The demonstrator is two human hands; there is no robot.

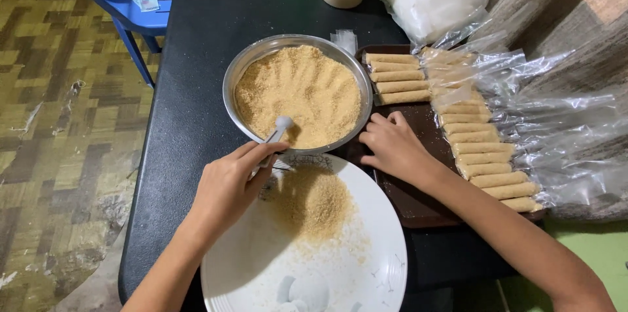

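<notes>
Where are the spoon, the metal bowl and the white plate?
Spoon [282, 123], head view: on its white rounded end, above the crumbs.
Metal bowl [237, 75], head view: on its shiny left rim.
White plate [255, 260], head view: on a bare part at its left side.

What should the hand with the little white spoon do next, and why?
Probably dip the small white spoon deeper into the round metal bowl of golden-brown crumbs for a scoop. The left hand holds it with its tip at the crumbs' near edge, beside the white plate that has some crumbs. The right hand rests by the bowl's rim, on the brown tray.
</notes>
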